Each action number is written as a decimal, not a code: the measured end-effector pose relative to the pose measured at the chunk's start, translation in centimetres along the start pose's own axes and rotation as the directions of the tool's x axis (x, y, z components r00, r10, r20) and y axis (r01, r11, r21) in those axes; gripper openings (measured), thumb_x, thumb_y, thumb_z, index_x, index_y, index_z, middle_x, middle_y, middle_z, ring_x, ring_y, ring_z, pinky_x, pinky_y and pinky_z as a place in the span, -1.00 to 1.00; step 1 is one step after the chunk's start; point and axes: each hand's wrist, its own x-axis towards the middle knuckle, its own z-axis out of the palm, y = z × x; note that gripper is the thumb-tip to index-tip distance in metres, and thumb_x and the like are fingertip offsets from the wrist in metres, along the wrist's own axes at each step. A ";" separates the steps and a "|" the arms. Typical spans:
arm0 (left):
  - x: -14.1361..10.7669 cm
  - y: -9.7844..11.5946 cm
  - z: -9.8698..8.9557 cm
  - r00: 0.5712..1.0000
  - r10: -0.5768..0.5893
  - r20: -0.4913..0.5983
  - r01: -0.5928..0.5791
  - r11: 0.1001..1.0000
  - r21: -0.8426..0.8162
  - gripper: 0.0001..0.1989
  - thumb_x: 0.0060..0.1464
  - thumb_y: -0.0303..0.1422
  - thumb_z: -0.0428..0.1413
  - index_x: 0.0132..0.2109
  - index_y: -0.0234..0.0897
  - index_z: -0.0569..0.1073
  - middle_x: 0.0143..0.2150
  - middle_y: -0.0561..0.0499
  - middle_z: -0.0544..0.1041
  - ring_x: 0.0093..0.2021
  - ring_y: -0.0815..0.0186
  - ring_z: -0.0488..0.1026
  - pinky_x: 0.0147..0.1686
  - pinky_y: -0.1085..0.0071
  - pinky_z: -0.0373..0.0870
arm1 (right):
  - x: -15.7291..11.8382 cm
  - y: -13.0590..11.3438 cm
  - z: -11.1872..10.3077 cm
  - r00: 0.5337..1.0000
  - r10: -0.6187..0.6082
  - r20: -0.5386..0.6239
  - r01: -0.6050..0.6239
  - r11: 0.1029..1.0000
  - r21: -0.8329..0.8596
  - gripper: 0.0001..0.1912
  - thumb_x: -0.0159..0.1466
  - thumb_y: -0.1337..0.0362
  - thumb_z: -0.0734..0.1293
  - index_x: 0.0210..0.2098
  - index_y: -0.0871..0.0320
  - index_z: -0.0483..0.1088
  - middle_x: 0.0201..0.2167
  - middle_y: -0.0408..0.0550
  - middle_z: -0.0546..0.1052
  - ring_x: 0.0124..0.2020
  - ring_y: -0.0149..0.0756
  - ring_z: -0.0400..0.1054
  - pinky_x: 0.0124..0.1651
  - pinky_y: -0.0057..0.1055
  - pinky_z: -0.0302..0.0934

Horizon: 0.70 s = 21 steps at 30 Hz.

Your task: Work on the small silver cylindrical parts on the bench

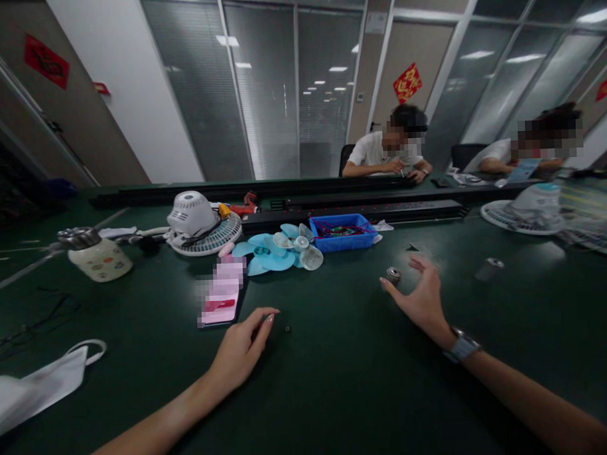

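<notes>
My left hand (pixel 245 342) is low over the green table (pixel 329 399), thumb and forefinger close together at the tips; whether anything is between them is too small to tell. A tiny dark part (pixel 288 329) lies just right of those fingertips. My right hand (pixel 420 296), with a watch on the wrist, has thumb and fingers spread apart. Near its thumb tip is a small round metal part (pixel 393 275), not gripped. A metal cylinder (pixel 489 269) lies to the right of that hand. The phone (pixel 223 290) rests beyond my left hand.
Behind are blue fan blades (pixel 269 253), a blue bin (pixel 346 242) of wires, a white fan (pixel 193 215) and black rails (pixel 357 215). A jar (pixel 100 258) and white mask (pixel 45 389) are left. Another fan (pixel 532 206) is right. Two people sit across the table.
</notes>
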 end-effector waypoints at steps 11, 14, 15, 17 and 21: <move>-0.2 -0.2 0.1 0.997 0.049 -0.061 -0.049 0.999 0.000 -0.77 0.28 -0.25 -0.18 -0.22 -0.23 0.30 -0.49 0.11 0.40 -0.45 0.31 0.40 -0.38 0.41 0.23 | -3.9 -14.5 5.4 0.495 -0.404 0.769 0.227 0.915 0.334 -0.43 0.24 -0.05 0.34 0.18 0.02 0.33 -0.33 -0.13 0.47 -0.37 -0.35 0.34 -0.31 -0.40 0.17; -0.3 -0.1 0.1 0.997 0.066 -0.046 -0.066 0.998 0.005 -0.78 0.28 -0.27 -0.18 -0.22 -0.23 0.30 -0.46 0.09 0.43 -0.42 0.30 0.42 -0.37 0.41 0.23 | -4.5 -14.5 7.5 0.536 -0.388 0.750 0.211 0.922 0.326 -0.64 0.28 0.01 0.32 0.02 -0.04 0.48 -0.37 -0.14 0.47 -0.37 -0.38 0.34 -0.32 -0.43 0.15; -0.3 0.0 0.1 0.997 0.067 -0.039 -0.066 0.998 0.006 -0.78 0.28 -0.27 -0.18 -0.22 -0.23 0.30 -0.45 0.09 0.43 -0.42 0.30 0.42 -0.36 0.41 0.23 | -4.7 -14.4 7.9 0.555 -0.378 0.741 0.194 0.925 0.326 -0.69 0.28 0.04 0.33 -0.04 -0.05 0.51 -0.37 -0.14 0.47 -0.37 -0.38 0.34 -0.32 -0.44 0.15; -0.3 0.1 0.0 0.997 0.068 -0.029 -0.068 0.998 0.007 -0.78 0.28 -0.28 -0.17 -0.22 -0.23 0.31 -0.43 0.08 0.44 -0.41 0.30 0.42 -0.36 0.41 0.23 | -4.8 -14.3 8.1 0.582 -0.364 0.727 0.153 0.927 0.342 -0.78 0.27 0.08 0.35 -0.14 -0.04 0.56 -0.36 -0.15 0.47 -0.36 -0.39 0.34 -0.32 -0.45 0.16; -0.4 0.0 -0.1 0.997 0.078 -0.011 -0.078 0.997 0.001 -0.79 0.29 -0.28 -0.18 -0.22 -0.23 0.30 -0.42 0.08 0.44 -0.41 0.32 0.42 -0.37 0.42 0.23 | -2.8 -12.4 5.6 0.639 -0.378 0.670 0.163 0.918 0.363 -0.82 0.27 0.11 0.36 -0.22 -0.01 0.57 -0.29 -0.13 0.50 -0.32 -0.36 0.37 -0.28 -0.42 0.23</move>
